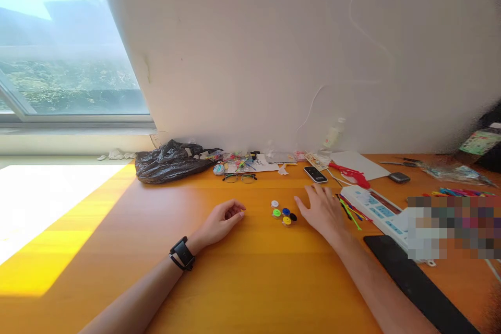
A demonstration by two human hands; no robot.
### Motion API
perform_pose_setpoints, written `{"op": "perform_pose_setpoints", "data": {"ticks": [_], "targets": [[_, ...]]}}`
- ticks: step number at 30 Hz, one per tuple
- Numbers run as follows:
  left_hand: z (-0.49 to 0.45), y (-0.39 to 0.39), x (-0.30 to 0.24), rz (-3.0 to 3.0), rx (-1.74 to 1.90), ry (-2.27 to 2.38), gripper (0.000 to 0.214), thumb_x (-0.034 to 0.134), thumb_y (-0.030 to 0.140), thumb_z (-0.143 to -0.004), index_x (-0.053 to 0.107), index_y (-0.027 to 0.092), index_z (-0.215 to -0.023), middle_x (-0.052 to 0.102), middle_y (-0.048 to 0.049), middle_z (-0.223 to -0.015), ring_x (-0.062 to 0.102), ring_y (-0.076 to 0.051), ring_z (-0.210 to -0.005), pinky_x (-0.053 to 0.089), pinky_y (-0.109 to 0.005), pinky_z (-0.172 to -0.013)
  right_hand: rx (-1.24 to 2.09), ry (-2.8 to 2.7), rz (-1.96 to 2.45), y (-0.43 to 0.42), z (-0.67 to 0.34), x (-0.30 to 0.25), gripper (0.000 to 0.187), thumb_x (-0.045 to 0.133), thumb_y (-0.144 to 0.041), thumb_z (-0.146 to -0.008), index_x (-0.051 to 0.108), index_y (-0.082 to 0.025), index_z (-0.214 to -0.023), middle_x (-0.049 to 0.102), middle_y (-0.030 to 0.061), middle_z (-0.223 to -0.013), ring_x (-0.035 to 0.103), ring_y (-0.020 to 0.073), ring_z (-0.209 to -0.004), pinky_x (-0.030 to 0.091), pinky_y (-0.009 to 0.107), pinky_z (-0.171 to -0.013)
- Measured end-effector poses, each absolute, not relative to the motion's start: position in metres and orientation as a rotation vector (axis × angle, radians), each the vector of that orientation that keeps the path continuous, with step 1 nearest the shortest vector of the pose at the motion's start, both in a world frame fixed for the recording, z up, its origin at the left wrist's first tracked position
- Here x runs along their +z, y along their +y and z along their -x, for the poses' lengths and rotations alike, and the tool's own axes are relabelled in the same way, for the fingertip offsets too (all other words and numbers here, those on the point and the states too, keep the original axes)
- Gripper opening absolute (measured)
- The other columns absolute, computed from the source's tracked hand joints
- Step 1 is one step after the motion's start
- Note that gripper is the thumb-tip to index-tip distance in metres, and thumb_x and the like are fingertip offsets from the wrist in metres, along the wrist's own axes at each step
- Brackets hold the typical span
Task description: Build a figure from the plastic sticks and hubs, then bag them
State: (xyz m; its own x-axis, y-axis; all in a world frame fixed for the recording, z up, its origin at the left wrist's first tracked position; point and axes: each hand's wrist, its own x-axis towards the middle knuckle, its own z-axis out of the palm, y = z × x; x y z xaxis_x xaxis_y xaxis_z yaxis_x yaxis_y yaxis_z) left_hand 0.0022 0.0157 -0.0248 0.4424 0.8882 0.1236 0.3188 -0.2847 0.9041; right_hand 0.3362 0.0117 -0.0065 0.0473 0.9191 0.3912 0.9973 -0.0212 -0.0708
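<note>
Five coloured discs (284, 213) lie on the worktop (250, 282) between the hands: right hand (321, 212) flat, fingers spread, just beside them; left hand (223, 221) loosely curled, and I cannot tell if it holds anything.

This looks like a room in a home, used as a craft or hobby corner. An orange wooden counter (250, 271) stands against a plain white wall (274, 36) beside a large window (58, 36) with trees outside. Household odds and ends line the back: a black plastic bag (168, 162), eyeglasses (239, 178), a phone (315, 174), a power strip (376, 209). Coloured buttons (284, 214) and bright thin sticks (350, 211) point to handicraft.
</note>
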Motion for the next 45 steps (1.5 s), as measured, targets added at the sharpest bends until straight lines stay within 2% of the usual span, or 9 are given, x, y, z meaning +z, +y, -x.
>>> {"op": "perform_pose_setpoints", "data": {"ticks": [4, 11, 15, 18, 24, 27, 32, 38, 45], "targets": [[-0.002, 0.015, -0.026, -1.827, 0.834, 1.018, 0.038, 0.062, 0.051, -0.097, 0.069, 0.016, -0.111, 0.072, -0.0089, -0.103, 0.065, -0.021, -0.092, 0.05, -0.032, -0.082, -0.134, -1.854, 2.349, 0.014, -0.375, -0.009, 0.04, 0.052, -0.039, -0.1, 0.069, -0.005, -0.11, 0.064, 0.031, -0.116, 0.064, 0.0445, -0.109, 0.051, 0.054, -0.089], [-0.003, 0.014, -0.023, -1.849, 0.822, 1.017, 0.037, 0.062, 0.051, -0.097, 0.07, 0.016, -0.107, 0.072, -0.008, -0.1, 0.064, -0.02, -0.089, 0.05, -0.031, -0.079, 0.22, -2.024, 1.836, 0.021, -0.334, -0.021, 0.029, 0.04, -0.024, -0.103, 0.068, -0.019, -0.111, 0.069, 0.0112, -0.11, 0.07, 0.0229, -0.1, 0.054, 0.035, -0.091], [-0.002, 0.014, -0.023, -1.868, 0.798, 1.012, 0.037, 0.06, 0.051, -0.098, 0.071, 0.016, -0.107, 0.073, -0.0085, -0.101, 0.065, -0.021, -0.089, 0.05, -0.032, -0.08, 0.447, -1.77, 1.515, 0.025, -0.328, -0.015, 0.02, 0.055, -0.036, -0.095, 0.066, -0.02, -0.101, 0.07, 0.0121, -0.108, 0.073, 0.0246, -0.095, 0.059, 0.036, -0.086], [-0.002, 0.014, -0.023, -1.867, 0.785, 1.015, 0.036, 0.06, 0.05, -0.098, 0.071, 0.016, -0.105, 0.073, -0.0082, -0.099, 0.065, -0.021, -0.089, 0.05, -0.031, -0.079, 0.48, -1.524, 1.561, 0.025, -0.334, -0.01, 0.032, 0.067, -0.053, -0.087, 0.058, -0.023, -0.093, 0.072, 0.0086, -0.092, 0.076, 0.0254, -0.077, 0.058, 0.035, -0.068], [-0.003, 0.014, -0.022, -1.87, 0.799, 1.007, 0.036, 0.061, 0.05, -0.098, 0.072, 0.016, -0.103, 0.073, -0.0082, -0.098, 0.065, -0.021, -0.088, 0.05, -0.031, -0.078, 0.713, -1.648, 1.763, 0.023, -0.341, -0.014, 0.051, 0.052, -0.069, -0.092, 0.056, -0.023, -0.069, 0.061, 0.0013, -0.048, 0.057, 0.0176, -0.04, 0.042, 0.027, -0.045], [-0.003, 0.014, -0.021, -1.863, 0.791, 1.01, 0.036, 0.061, 0.05, -0.097, 0.072, 0.016, -0.103, 0.073, -0.0086, -0.098, 0.065, -0.021, -0.088, 0.05, -0.031, -0.078, 0.584, -1.724, 1.804, 0.026, -0.346, -0.018, 0.045, 0.058, -0.058, -0.092, 0.058, -0.022, -0.065, 0.064, 0.0039, -0.054, 0.057, 0.0184, -0.049, 0.039, 0.028, -0.049], [-0.003, 0.012, -0.019, -1.848, 0.785, 1.019, 0.039, 0.061, 0.054, -0.097, 0.072, 0.017, -0.103, 0.074, -0.0085, -0.098, 0.065, -0.021, -0.089, 0.051, -0.031, -0.079, 0.304, -1.774, 1.753, 0.025, -0.347, -0.012, 0.033, 0.05, -0.048, -0.098, 0.063, -0.022, -0.083, 0.071, 0.0081, -0.088, 0.063, 0.0223, -0.077, 0.043, 0.032, -0.066], [-0.004, 0.011, -0.017, -1.863, 0.767, 1.021, 0.038, 0.06, 0.053, -0.097, 0.073, 0.017, -0.099, 0.074, -0.008, -0.095, 0.065, -0.021, -0.086, 0.05, -0.031, -0.076, 0.529, -2.107, 1.459, 0.015, -0.342, 0.003, 0.032, 0.063, -0.053, -0.093, 0.07, -0.022, -0.088, 0.065, 0.004, -0.097, 0.063, 0.0187, -0.08, 0.051, 0.03, -0.073], [-0.004, 0.011, -0.017, -1.893, 0.746, 1.031, 0.037, 0.058, 0.05, -0.098, 0.072, 0.016, -0.096, 0.072, -0.0079, -0.093, 0.064, -0.021, -0.083, 0.049, -0.031, -0.074, 0.602, -2.178, 1.517, 0.01, -0.348, 0.005, 0.029, 0.075, -0.051, -0.084, 0.07, -0.023, -0.083, 0.063, 0.0044, -0.104, 0.066, 0.022, -0.092, 0.054, 0.035, -0.088]]}}
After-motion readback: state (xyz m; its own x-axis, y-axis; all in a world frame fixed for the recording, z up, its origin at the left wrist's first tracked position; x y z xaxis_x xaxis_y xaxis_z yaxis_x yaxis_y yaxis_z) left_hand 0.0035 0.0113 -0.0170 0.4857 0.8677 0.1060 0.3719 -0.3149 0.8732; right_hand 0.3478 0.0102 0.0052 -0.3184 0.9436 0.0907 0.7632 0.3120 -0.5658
